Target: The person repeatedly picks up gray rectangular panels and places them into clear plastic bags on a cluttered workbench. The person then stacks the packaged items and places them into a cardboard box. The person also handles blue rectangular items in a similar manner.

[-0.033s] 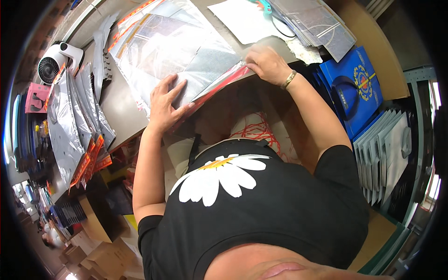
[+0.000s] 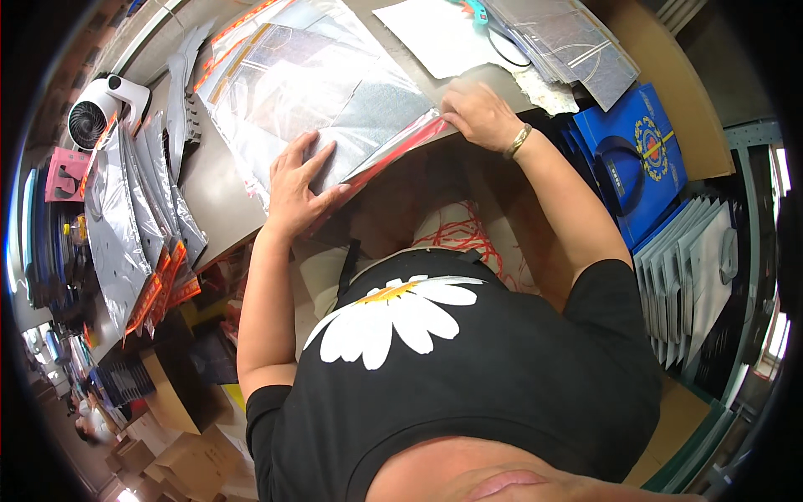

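Observation:
A clear plastic bag (image 2: 314, 79) with a flat, denim-patterned grey-blue piece inside lies at the table's front edge. A red strip (image 2: 393, 157) runs along its near edge. On the bag's near left part rests my left hand (image 2: 297, 184), fingers spread and the thumb by the near edge. My right hand (image 2: 481, 117) has its fingers closed in a pinch on the bag's near right corner. The fingertips there partly hide the corner.
A white fan (image 2: 104, 109) and bagged grey pieces with orange strips (image 2: 138, 226) are on the left. Right of the bag lie a white sheet (image 2: 427, 38), a teal-handled tool (image 2: 477, 12) and stacked denim-patterned pieces (image 2: 577, 50). Blue bags (image 2: 623, 159) stand at the right.

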Available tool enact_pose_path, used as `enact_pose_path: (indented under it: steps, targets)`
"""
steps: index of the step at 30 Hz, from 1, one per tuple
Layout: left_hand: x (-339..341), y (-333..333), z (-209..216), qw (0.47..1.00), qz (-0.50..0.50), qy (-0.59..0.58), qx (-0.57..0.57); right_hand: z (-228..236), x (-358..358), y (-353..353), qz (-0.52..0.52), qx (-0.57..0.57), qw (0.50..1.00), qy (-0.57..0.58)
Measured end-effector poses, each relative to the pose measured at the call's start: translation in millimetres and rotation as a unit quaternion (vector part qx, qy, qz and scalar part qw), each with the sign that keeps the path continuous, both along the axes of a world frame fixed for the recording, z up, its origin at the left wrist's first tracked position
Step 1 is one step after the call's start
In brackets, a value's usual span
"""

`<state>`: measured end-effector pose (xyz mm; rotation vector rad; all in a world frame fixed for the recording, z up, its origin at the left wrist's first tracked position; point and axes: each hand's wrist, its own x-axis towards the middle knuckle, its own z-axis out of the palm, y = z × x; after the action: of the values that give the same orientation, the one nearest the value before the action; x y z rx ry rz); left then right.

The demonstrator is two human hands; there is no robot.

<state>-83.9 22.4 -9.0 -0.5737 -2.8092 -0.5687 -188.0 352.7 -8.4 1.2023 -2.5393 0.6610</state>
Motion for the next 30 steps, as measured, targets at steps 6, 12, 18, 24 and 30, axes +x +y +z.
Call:
enact_pose_path:
  steps: [6, 12, 18, 24, 30]
  targets:
    - [-1, 0, -5, 1.000, 0.009, -0.011, -0.019, -4, 32, -2, -0.018, 0.030, 0.999, 0.028]
    - [-3, -2, -7, 0.999, 0.014, -0.027, -0.008, -50, 157, 4, 0.131, 0.078, 0.980, -0.129]
    - [8, -32, 2, 0.984, -0.018, 0.003, 0.177, -184, 173, 122, -0.121, 0.514, 0.760, -0.379]
    - [87, -62, -2, 0.986, 0.030, 0.024, -0.161, -146, 173, 116, -0.156, 0.356, 0.867, -0.311]
    - [91, -38, -26, 0.986, 0.048, 0.155, 0.046, -63, 144, -2, -0.132, 0.142, 0.920, -0.341]
